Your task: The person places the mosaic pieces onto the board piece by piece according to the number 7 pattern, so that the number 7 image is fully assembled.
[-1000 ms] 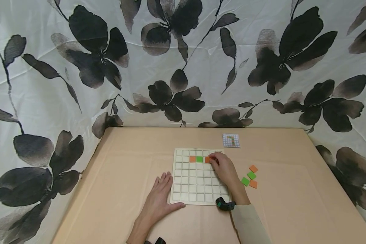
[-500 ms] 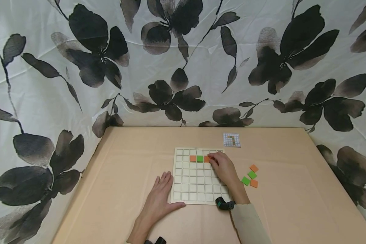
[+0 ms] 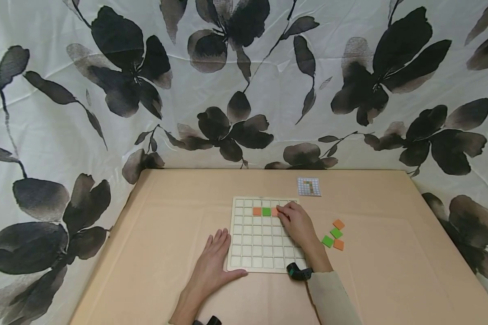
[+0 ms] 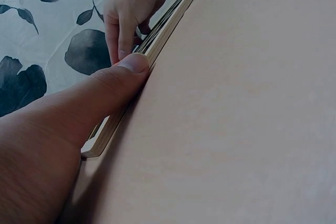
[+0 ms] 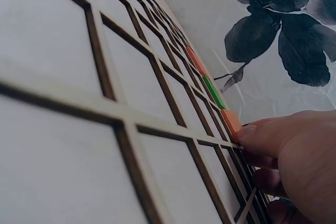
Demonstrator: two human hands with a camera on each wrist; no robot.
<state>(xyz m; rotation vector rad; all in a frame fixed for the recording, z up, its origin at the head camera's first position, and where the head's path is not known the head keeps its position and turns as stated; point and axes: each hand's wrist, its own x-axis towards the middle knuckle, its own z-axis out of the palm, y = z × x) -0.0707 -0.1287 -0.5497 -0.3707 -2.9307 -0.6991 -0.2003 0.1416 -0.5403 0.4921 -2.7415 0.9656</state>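
Board [image 3: 263, 242], pale, gridded, flat on the table [image 3: 166, 194] before the person. Sides look near equal, so no long axis can be told; set roughly square, one edge toward the person, one toward the patterned cloth [image 3: 284, 90].

Tiles, three, in the board's second row from the far side: left orange tile [image 3: 257, 211], green tile [image 3: 266, 211], right orange tile [image 3: 274, 211]. One tile per cell, side by side; the row's long axis runs left to right, parallel to the far edge.

Left hand [image 3: 211, 264]: not gripping; fingers straight along the board's left edge, thumb on its near edge, by all appearances to keep it from sliding.

Right hand [image 3: 300, 225]: over the board's right part, thumb and fingertip pinching the right orange tile at its right side, probably to seat it within the cell's raised lines. Hands well apart.

Loose tiles [image 3: 336, 233], two orange, two green: just right of the board, turned at odd angles, likely kept there for the right hand's reach.

Card [image 3: 309, 192], small, printed with a grid and coloured cells: beyond the board's far right corner, face up, presumably so both hands leave it in sight.
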